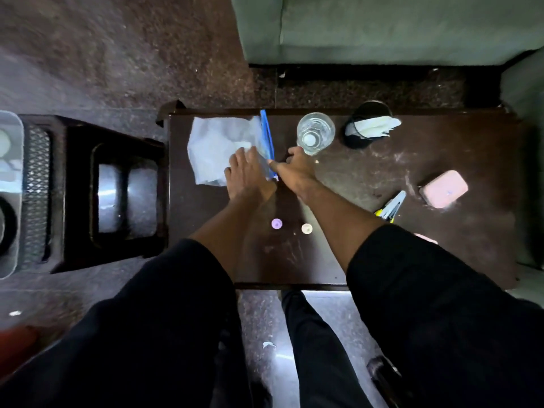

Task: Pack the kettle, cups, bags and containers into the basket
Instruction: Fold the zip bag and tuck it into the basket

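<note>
A clear zip bag (212, 145) with a blue seal strip and white paper inside lies flat at the far left of the dark table (338, 254). My left hand (247, 172) presses flat on the bag's near right corner, fingers straight. My right hand (294, 166) is at the blue strip, thumb and curled fingers pinching its near end. A clear glass (315, 132) stands just beyond my right hand. A black cup (360, 136) stuffed with white tissue stands to the right of the glass. A pink lidded container (444, 188) sits at the right.
Two small round caps, purple (276, 223) and cream (306, 228), lie between my forearms. A yellow-handled tool (391, 206) lies near the pink container. A dark stool (117, 189) stands left of the table, with a clear plastic bin (11, 201) at the frame's left edge. A green sofa (382, 28) is beyond.
</note>
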`<state>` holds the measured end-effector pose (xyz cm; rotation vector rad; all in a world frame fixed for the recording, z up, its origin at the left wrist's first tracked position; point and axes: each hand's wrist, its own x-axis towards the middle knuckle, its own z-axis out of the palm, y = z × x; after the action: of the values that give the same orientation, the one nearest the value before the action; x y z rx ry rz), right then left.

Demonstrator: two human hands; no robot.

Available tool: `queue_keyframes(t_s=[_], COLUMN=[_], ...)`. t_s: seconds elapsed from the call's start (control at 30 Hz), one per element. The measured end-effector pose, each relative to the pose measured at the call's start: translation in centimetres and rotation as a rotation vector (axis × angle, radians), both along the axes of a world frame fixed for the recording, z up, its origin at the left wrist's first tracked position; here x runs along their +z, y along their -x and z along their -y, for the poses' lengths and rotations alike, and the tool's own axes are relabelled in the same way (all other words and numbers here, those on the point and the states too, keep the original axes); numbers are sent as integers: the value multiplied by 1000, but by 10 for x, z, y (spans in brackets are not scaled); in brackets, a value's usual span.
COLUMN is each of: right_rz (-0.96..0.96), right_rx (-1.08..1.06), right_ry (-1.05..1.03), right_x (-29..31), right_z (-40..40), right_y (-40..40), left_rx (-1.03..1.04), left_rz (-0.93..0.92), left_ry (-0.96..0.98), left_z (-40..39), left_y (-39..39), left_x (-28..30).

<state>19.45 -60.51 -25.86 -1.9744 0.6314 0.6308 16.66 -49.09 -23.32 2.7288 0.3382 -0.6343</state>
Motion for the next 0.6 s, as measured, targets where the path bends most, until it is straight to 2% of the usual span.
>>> queue_keyframes(t_s=[0.13,0.23,0.3,0.37,0.43,0.5,0.57,0.6], right_rz=[-26,-34,-13,-10,-2,12,59,79], right_rx=[-90,-122,-29,17,16,-9,-24,-19], right_ry=[-65,-78,56,129,172,227,228,212], right_x=[-8,-10,-10,-6,-6,-5,-2,-1], right_z=[-28,-40,-41,-40,-37,-35,-35,-37], right_y=[-12,-12,-10,-8,-8,-6,-3,-1], left_rx=[-80,-107,-48,31,5,-8,-53,-104], left_rz=[-179,-94,62,104,-83,-273,-284,-204], left_ry=[237,264,190,78,-24,-47,-139,-225], left_z=[-24,-38,-47,-55,-67,-78,-84,-83], left_y=[-16,-22,-22,-25,-28,-29,-26,-23], left_x=[-3,-5,-8,-9,-12,-14,-13,-12])
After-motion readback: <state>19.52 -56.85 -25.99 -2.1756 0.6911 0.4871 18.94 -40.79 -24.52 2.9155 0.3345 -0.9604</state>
